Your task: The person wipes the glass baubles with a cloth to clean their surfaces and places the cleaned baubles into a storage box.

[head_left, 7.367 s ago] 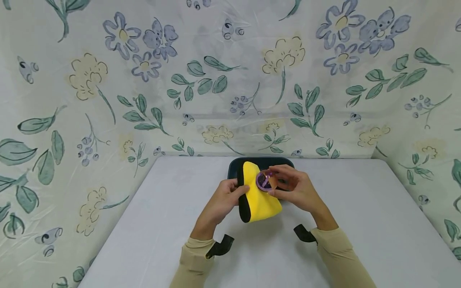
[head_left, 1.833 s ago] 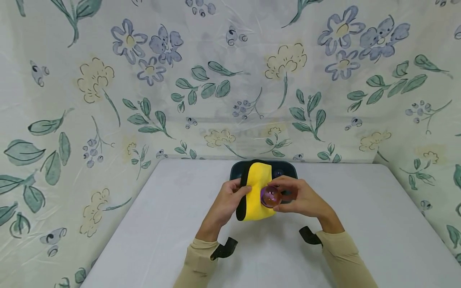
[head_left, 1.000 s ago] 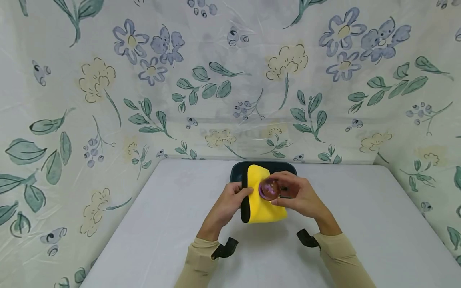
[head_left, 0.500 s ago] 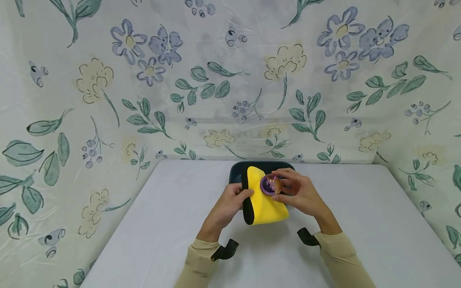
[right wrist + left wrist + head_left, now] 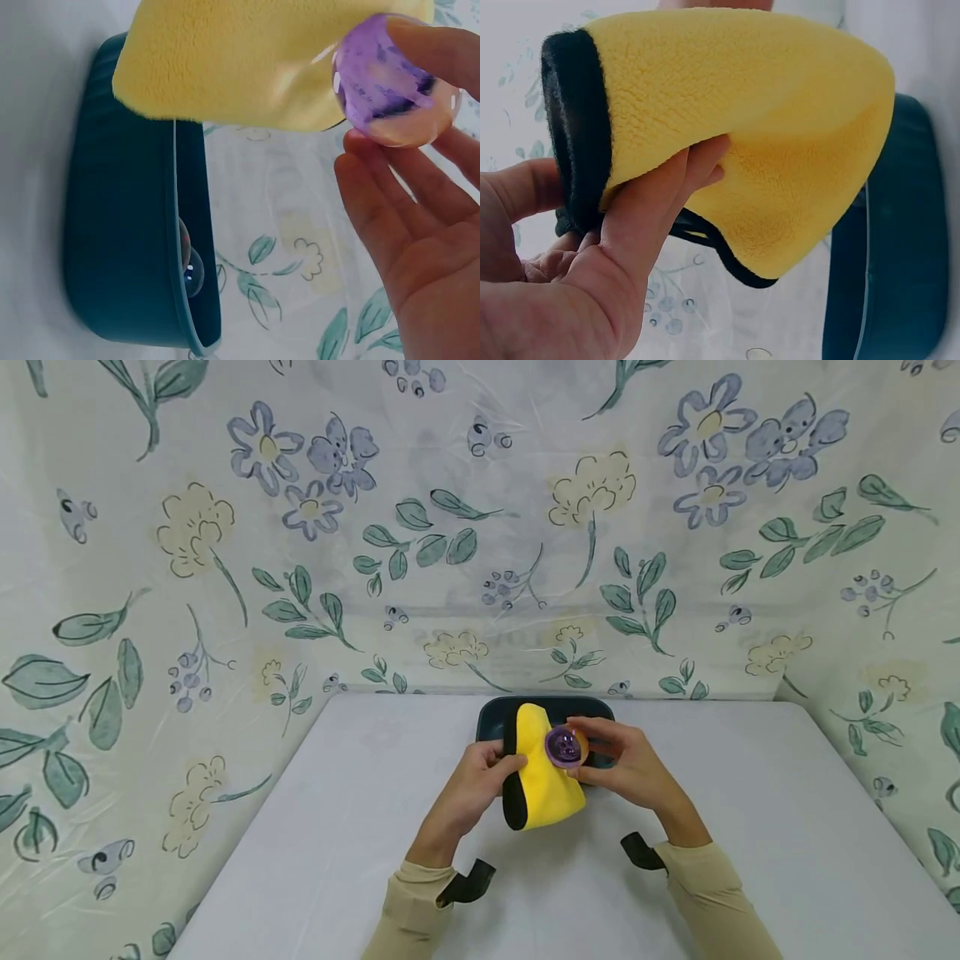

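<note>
A small clear purple ball [image 5: 394, 82] is pinched between the fingertips of the right hand [image 5: 628, 768] and pressed against a yellow cloth [image 5: 543, 768]. The cloth, soft and fleecy with a black edge, is gripped at that edge by the curled fingers of the left hand [image 5: 471, 785]. The ball looks smooth, hard, light and probably slippery, so it is best held across its widest part. Both are held above a dark teal tray [image 5: 124, 247], where another clear ball [image 5: 189, 270] is seen.
</note>
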The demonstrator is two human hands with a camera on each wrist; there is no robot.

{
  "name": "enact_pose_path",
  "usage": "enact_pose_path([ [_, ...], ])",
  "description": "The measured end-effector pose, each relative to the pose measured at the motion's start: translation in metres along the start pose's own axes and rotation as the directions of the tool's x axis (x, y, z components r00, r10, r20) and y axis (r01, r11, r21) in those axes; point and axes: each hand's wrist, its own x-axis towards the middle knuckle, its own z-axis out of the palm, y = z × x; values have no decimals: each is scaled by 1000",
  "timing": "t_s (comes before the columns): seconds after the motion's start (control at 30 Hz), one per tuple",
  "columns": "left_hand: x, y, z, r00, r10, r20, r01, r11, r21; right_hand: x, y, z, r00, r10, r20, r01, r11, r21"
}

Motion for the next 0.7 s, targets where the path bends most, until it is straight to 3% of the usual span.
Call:
enact_pose_path([
  [0.23,-1,1,0,1000,11,-26,-10,1000,10,-1,4,0,999,38,32,-37,998,-50],
  [0.7,-3,5,3,997,35,-73,-36,999,-5,-4,1,-8,993,-7,120,3,999,40],
])
